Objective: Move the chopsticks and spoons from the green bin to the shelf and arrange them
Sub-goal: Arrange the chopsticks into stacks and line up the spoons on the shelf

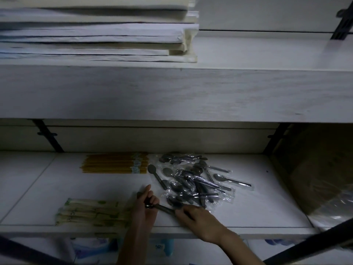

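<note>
Spoons (pixel 193 182) lie heaped lower centre of the frame on the shelf (pixel 267 197), nearest my right hand (pixel 196 215), which pinches one end of a loose spoon (pixel 164 208) slanting upper left to lower right, my left hand (pixel 146 204) gripping the other.

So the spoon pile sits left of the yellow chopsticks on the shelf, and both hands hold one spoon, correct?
Not quite. The head view shows the spoon pile lying right of the yellow chopsticks, not left. The rest stands: the left hand and right hand both hold one spoon.
</note>
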`<action>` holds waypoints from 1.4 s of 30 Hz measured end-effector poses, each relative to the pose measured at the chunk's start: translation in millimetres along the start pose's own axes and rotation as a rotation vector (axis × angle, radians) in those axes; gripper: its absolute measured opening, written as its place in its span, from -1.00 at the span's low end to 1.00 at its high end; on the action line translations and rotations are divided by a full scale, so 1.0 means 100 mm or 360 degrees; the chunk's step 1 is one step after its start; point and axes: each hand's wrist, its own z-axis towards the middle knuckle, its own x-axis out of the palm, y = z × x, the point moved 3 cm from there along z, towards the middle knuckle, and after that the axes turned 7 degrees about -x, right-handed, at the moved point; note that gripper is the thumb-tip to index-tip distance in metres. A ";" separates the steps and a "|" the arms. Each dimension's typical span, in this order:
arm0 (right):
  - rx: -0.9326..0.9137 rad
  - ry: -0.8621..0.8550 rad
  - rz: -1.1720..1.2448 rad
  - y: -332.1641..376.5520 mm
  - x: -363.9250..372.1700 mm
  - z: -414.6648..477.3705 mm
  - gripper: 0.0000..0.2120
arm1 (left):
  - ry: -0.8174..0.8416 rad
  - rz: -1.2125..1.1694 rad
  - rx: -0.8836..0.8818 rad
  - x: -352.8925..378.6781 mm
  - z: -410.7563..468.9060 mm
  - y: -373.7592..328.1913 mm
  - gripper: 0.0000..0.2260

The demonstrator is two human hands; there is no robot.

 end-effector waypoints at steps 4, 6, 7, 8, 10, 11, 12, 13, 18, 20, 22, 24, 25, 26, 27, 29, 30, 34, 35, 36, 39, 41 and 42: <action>0.0018 -0.0224 -0.0073 -0.16 -0.14 0.13 -0.76 | 0.0032 -0.0114 0.0081 -0.17 0.00 -0.20 -0.79; 0.0019 -0.0241 -0.0227 -0.25 -0.17 0.20 -0.80 | 0.0030 -0.0128 0.0114 -0.24 0.01 -0.29 -0.83; 0.0036 -0.0237 -0.0301 -0.29 -0.17 0.23 -0.78 | 0.0025 -0.0135 0.0123 -0.27 0.03 -0.33 -0.81; 0.0063 -0.0253 -0.0362 -0.32 -0.18 0.26 -0.77 | 0.0022 -0.0147 0.0115 -0.30 0.03 -0.36 -0.79; 0.0147 -0.0310 -0.0487 -0.35 -0.20 0.32 -0.75 | 0.0006 -0.0151 0.0101 -0.32 0.03 -0.39 -0.84; 0.0183 -0.0324 -0.0564 -0.35 -0.21 0.36 -0.73 | -0.0012 -0.0156 0.0098 -0.33 0.03 -0.41 -0.85; 0.0215 -0.0315 -0.0638 -0.35 -0.23 0.40 -0.71 | -0.0008 -0.0160 0.0100 -0.34 0.02 -0.42 -0.79; 0.0234 -0.0307 -0.0696 -0.34 -0.25 0.44 -0.71 | 0.0030 -0.0178 0.0123 -0.33 0.02 -0.44 -0.67; 0.0199 -0.0275 -0.0655 -0.37 -0.38 0.58 -0.71 | 0.0009 -0.0090 0.0142 -0.31 -0.06 -0.46 -0.76; 0.0142 -0.0329 -0.0548 -0.43 -0.41 0.57 -0.69 | -0.0002 -0.0090 0.0146 -0.28 -0.06 -0.45 -0.84; 0.0098 -0.0509 -0.0516 -0.47 -0.45 0.51 -0.72 | 0.0031 -0.0122 0.0140 -0.27 -0.06 -0.44 -0.84; 0.0135 -0.0625 -0.0551 -0.51 -0.47 0.42 -0.78 | 0.0027 -0.0147 0.0108 -0.28 -0.06 -0.42 -0.80; 0.0157 -0.0619 -0.0555 -0.52 -0.46 0.39 -0.81 | 0.0025 -0.0151 0.0098 -0.27 -0.05 -0.41 -0.79; 0.0179 -0.0593 -0.0534 -0.54 -0.45 0.36 -0.82 | 0.0028 -0.0150 0.0092 -0.26 -0.04 -0.40 -0.80; 0.0183 -0.0588 -0.0478 -0.56 -0.44 0.35 -0.82 | 0.0029 -0.0146 0.0093 -0.24 -0.04 -0.39 -0.82; 0.0201 -0.0650 -0.0259 -0.61 -0.44 0.33 -0.78 | 0.0020 -0.0135 0.0087 -0.20 -0.03 -0.39 -0.87; 0.0228 -0.0691 -0.0143 -0.64 -0.45 0.32 -0.75 | 0.0009 -0.0135 0.0079 -0.19 -0.03 -0.38 -0.87; 0.0366 -0.0812 0.0071 -0.75 -0.49 0.29 -0.78 | -0.0006 -0.0116 0.0049 -0.14 -0.03 -0.33 -0.82; 0.0402 -0.0830 0.0111 -0.76 -0.51 0.28 -0.79 | -0.0004 -0.0108 0.0044 -0.13 -0.04 -0.33 -0.82; 0.0447 -0.0829 0.0161 -0.79 -0.51 0.28 -0.79 | 0.0000 -0.0101 0.0036 -0.12 -0.04 -0.32 -0.82; 0.0611 -0.0737 0.0368 -0.87 -0.51 0.27 -0.78 | 0.0007 -0.0072 0.0005 -0.09 -0.03 -0.30 -0.83; 0.0657 -0.0685 0.0568 -0.89 -0.51 0.27 -0.85 | 0.0016 -0.0056 -0.0013 -0.08 -0.04 -0.30 -0.82; 0.0658 -0.0673 0.0691 -0.87 -0.52 0.26 -0.89 | 0.0021 -0.0050 -0.0016 -0.07 -0.04 -0.29 -0.81</action>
